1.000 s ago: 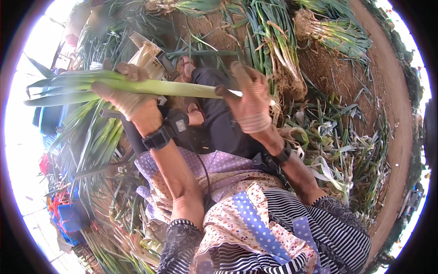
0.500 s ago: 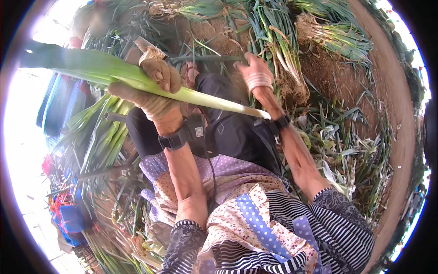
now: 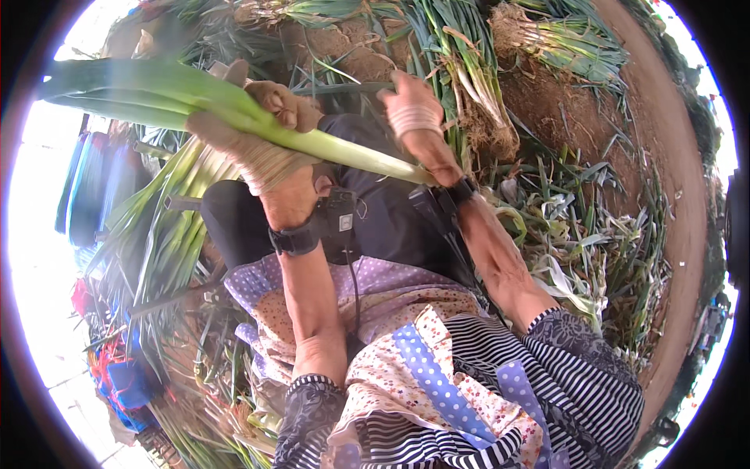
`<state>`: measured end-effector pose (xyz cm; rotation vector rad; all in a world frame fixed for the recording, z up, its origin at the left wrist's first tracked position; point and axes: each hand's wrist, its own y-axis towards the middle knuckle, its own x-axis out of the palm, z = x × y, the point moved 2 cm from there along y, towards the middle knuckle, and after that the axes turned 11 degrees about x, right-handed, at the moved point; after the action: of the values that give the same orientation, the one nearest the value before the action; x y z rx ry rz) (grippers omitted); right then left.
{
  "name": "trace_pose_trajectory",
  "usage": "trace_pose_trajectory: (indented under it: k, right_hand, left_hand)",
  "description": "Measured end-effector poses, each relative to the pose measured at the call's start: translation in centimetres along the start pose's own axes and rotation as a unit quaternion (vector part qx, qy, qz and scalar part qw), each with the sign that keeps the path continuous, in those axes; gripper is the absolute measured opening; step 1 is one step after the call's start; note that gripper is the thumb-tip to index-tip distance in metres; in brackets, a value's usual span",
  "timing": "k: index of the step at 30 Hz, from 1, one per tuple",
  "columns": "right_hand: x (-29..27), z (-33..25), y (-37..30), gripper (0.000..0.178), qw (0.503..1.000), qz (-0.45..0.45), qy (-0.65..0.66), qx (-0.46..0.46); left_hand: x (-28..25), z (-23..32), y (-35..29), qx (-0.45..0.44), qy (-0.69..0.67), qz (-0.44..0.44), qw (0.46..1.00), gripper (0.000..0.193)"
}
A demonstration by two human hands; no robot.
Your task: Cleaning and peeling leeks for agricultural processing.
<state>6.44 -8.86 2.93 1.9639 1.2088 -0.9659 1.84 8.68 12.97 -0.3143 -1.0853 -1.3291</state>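
A large leek (image 3: 312, 144) slants across my lap, broad green leaves at the upper left, white end down by my right wrist. My gloved left hand (image 3: 258, 144) is closed round it where the green turns pale. My gloved right hand (image 3: 414, 105) is curled into a fist above the white end. A long thin green leaf (image 3: 348, 88) runs from the right fist toward the left hand and seems gripped in it; the fingertips are partly hidden. Both wrists wear dark bands, and a small black device (image 3: 341, 211) with a cable lies by the left one.
A bunch of leeks with roots (image 3: 488, 129) lies ahead on the soil, another bunch (image 3: 562, 47) beyond it. Peeled leaves (image 3: 594, 258) heap up on the right. More leeks (image 3: 168, 211) lean at the left, near a blue object (image 3: 129, 384) with red strands.
My right hand has shifted left and slightly up, nearer the left hand, with the thin leaf. The leek's white end has moved left and up.
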Motion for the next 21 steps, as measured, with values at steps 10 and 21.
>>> trace_pose_trajectory:
  k: [10, 21]
  right_hand:
    - [-6.0, -0.9, -10.1, 0.034, 0.962, 0.069, 0.246, -0.093]
    - [-0.1, -2.3, -1.6, 0.034, 0.998, -0.054, 0.023, 0.033]
  left_hand:
    - [-1.0, 0.4, -0.3, -0.028, 0.066, 0.137, 0.988, 0.073]
    - [0.4, 1.0, -0.7, -0.037, 0.074, 0.199, 0.976, 0.066]
